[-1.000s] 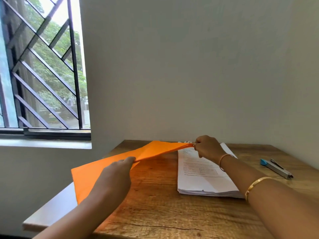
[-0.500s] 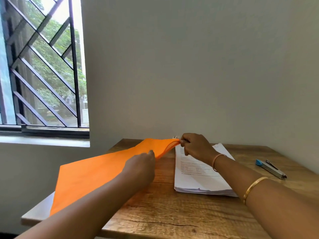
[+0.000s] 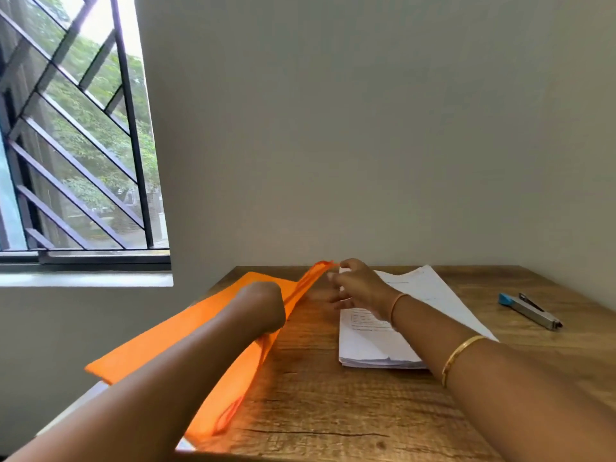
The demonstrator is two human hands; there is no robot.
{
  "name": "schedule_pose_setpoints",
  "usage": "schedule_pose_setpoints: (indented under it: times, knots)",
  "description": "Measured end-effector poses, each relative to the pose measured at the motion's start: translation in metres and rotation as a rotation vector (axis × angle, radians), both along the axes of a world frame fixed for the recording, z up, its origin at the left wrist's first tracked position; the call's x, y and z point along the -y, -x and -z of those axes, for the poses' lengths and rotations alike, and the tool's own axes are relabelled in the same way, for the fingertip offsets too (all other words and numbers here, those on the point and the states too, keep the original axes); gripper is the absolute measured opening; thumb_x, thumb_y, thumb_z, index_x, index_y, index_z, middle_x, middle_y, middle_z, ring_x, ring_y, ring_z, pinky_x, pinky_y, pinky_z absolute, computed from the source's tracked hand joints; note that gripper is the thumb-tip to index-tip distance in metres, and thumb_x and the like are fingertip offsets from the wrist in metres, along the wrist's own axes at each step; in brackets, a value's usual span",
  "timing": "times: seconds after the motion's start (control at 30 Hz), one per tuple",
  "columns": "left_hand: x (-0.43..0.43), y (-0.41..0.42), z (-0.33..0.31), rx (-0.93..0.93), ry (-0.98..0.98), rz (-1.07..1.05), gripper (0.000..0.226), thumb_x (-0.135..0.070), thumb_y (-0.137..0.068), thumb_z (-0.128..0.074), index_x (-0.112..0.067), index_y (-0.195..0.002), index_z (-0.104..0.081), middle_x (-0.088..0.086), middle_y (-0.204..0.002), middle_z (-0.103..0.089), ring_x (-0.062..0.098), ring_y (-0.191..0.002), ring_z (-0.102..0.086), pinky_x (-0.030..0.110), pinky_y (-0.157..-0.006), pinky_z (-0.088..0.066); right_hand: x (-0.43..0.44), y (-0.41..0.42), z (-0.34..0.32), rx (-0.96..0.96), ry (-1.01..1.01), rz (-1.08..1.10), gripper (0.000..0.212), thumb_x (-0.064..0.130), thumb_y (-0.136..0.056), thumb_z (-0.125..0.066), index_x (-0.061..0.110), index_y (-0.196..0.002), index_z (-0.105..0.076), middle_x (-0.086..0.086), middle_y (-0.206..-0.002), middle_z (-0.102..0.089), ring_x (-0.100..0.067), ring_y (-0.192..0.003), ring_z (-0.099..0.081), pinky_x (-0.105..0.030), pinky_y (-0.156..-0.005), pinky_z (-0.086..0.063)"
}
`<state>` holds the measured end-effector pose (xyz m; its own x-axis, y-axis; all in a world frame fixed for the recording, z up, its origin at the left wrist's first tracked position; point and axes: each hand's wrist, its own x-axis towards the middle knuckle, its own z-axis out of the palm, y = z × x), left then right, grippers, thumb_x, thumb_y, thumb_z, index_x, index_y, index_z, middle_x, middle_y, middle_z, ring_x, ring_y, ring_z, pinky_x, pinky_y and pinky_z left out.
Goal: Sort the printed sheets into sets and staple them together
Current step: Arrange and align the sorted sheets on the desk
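A stack of printed white sheets [image 3: 373, 341] lies on the wooden table [image 3: 333, 411], right of centre. My left hand [image 3: 263, 305] grips the edge of a flat orange bag [image 3: 160, 345] that lies on the table's left side and hangs over its left edge. My right hand [image 3: 360, 288] hovers over the far end of the sheets, beside the bag's raised far corner [image 3: 325, 265]. Its fingers are spread and blurred. A silver stapler with a blue end [image 3: 530, 310] lies at the right of the table, away from both hands.
A plain wall stands just behind the table. A barred window [image 3: 73, 145] with a sill is at the left. The orange bag's handle loop [image 3: 228, 416] lies near the table's front left edge.
The orange bag has come down towards the table's left side, carried by my left hand. My right hand has loosened from the bag's far corner and spread its fingers.
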<state>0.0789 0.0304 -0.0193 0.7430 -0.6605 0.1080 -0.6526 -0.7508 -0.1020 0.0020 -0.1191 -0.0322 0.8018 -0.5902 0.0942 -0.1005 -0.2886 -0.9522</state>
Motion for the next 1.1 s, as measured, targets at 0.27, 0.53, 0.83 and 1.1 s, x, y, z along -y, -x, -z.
schedule_pose_setpoints:
  times: [0.27, 0.53, 0.83, 1.1]
  knots:
    - [0.005, -0.041, 0.020, -0.659, 0.812, -0.121, 0.038, -0.025, -0.082, -0.073, -0.008, -0.061, -0.047, 0.008, -0.055, -0.052, 0.022, -0.048, -0.053, 0.027, -0.050, -0.048, -0.007, 0.003, -0.002, 0.002, 0.516, 0.089, 0.024, 0.017, -0.092, -0.053, 0.001, -0.096, -0.070, -0.008, -0.104, -0.069, -0.019, -0.091, -0.061, -0.025, -0.073, -0.046]
    - [0.032, -0.054, 0.041, -0.696, 0.796, -0.208, 0.027, -0.010, -0.077, -0.076, -0.004, -0.072, -0.050, 0.014, -0.067, -0.055, 0.026, -0.058, -0.054, 0.032, -0.055, -0.049, 0.068, 0.048, 0.020, -0.181, 0.434, 0.343, 0.023, 0.013, -0.089, -0.052, -0.002, -0.099, -0.067, -0.016, -0.102, -0.068, -0.026, -0.092, -0.060, -0.029, -0.073, -0.044]
    - [0.048, -0.048, 0.042, -0.596, 0.690, -0.234, 0.051, -0.039, -0.069, -0.081, -0.010, -0.059, -0.040, 0.007, -0.056, -0.048, 0.021, -0.052, -0.046, 0.027, -0.054, -0.036, 0.079, 0.061, 0.030, -0.297, 0.563, 0.280, 0.021, 0.021, -0.091, -0.050, 0.012, -0.101, -0.065, -0.001, -0.101, -0.066, -0.019, -0.095, -0.058, -0.036, -0.091, -0.047]
    - [0.055, -0.038, 0.042, -0.443, 0.589, -0.202, 0.060, -0.068, -0.081, -0.044, -0.016, -0.056, -0.030, 0.003, -0.051, -0.031, 0.015, -0.045, -0.032, 0.026, -0.046, -0.023, 0.084, 0.068, 0.028, -0.337, 0.619, 0.298, 0.019, 0.022, -0.090, -0.049, 0.014, -0.097, -0.065, -0.001, -0.106, -0.065, -0.020, -0.100, -0.057, -0.037, -0.094, -0.045]
